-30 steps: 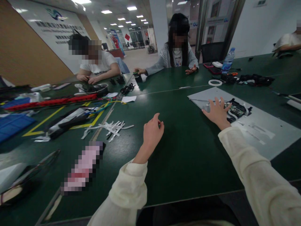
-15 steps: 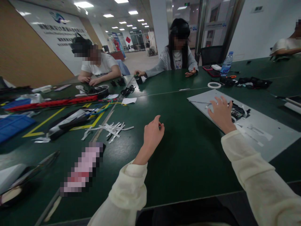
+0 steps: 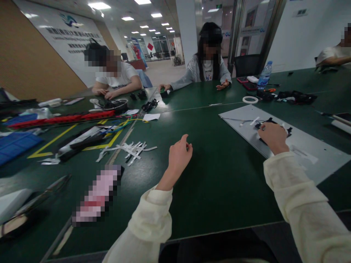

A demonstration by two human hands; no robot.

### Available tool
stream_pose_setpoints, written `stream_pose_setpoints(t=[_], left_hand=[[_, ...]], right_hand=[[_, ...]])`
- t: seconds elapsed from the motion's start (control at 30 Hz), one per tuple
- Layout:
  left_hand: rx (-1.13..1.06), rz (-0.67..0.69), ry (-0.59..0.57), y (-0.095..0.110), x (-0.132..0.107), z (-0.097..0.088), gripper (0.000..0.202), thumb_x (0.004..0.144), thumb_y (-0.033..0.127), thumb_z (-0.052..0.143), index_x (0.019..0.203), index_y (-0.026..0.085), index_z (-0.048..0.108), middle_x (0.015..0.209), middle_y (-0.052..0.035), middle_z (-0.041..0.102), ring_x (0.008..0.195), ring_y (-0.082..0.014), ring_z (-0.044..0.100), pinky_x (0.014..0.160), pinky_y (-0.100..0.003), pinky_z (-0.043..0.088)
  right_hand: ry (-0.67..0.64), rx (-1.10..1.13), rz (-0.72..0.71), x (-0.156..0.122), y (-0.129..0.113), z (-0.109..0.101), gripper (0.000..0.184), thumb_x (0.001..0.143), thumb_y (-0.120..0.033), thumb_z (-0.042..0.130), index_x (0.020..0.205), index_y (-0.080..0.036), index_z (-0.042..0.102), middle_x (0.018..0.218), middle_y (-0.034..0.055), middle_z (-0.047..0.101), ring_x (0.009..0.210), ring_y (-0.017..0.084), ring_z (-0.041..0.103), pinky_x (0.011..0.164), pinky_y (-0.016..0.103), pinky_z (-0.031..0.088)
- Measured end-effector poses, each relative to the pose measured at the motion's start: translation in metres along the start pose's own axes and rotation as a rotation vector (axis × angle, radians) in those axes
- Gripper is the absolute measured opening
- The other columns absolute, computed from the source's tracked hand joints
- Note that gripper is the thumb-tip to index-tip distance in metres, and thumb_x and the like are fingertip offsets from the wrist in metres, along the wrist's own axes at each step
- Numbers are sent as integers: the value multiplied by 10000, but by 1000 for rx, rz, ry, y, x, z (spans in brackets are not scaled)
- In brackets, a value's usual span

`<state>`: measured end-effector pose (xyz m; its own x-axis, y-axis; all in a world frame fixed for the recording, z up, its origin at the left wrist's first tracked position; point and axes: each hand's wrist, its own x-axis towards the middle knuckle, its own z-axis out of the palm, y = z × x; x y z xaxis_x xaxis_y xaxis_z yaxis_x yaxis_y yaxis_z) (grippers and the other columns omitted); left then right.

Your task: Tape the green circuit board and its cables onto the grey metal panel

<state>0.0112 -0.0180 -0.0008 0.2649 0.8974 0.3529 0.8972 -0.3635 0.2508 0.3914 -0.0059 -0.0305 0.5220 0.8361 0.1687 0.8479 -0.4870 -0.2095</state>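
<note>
My left hand (image 3: 179,157) is held over the green table (image 3: 214,175), its fingers loosely curled with a small gap beside the thumb. Nothing shows in it. On the right, my right hand (image 3: 274,137) is over a light grey panel (image 3: 326,157), fingers bent down onto a black electronic part (image 3: 270,119) that lies there. The hand covers most of this part, and whatever sits between the fingertips is hidden. A short white strip (image 3: 255,120) and a thin cable (image 3: 237,119) are just left of my fingers.
Left of me lie torn white strips (image 3: 134,150), a blurred pink phone-like object (image 3: 98,193), a long red bar (image 3: 68,118) and a blue tray (image 3: 19,144). A tape roll (image 3: 250,99) and a water bottle (image 3: 264,76) stand beyond the panel. Co-workers sit across the table.
My right hand, spread over the panel before, has shifted slightly right and down onto the black part, its fingers now bent in. My left hand has barely moved.
</note>
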Motion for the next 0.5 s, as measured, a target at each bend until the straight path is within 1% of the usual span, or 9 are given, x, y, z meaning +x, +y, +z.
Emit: stream_pose_setpoints(t=[0.13,0.27,0.33,0.43,0.5], left_hand=[[1,-2,-1,-1,0,1,408,911,225,477,1311,165,428,911,-44,678,871,-197,649,795,-320,472],[-1,3,-8,-1,0,1,402,911,227,478,1305,166,431,896,-41,677,857,-196,650,782,-318,470],[-4,2,-11,0,0,1,403,912,228,477,1308,167,429,897,-41,678,852,-192,650,782,-315,469],[-8,-1,-12,1,-1,0,403,915,230,476,1310,167,429,893,-39,678,842,-187,650,781,-313,472],[-9,4,-13,1,-1,0,400,917,233,475,1308,166,430,890,-38,678,840,-188,651,782,-317,474]], right_hand=[[22,2,12,-3,-3,-1,327,847,-301,456,1030,-187,703,951,179,670,969,331,619,765,431,466],[52,44,38,0,-1,-2,382,879,-356,407,1065,-184,693,965,181,670,942,335,616,738,423,463],[66,86,66,5,7,-4,402,888,-385,390,1065,-185,691,984,176,668,935,320,610,741,405,455],[79,139,94,13,25,-7,420,897,-383,358,1059,-172,684,999,177,660,944,297,594,768,382,435],[78,149,90,15,40,-8,442,902,-355,329,1094,-135,661,1025,211,635,997,317,570,806,408,419]])
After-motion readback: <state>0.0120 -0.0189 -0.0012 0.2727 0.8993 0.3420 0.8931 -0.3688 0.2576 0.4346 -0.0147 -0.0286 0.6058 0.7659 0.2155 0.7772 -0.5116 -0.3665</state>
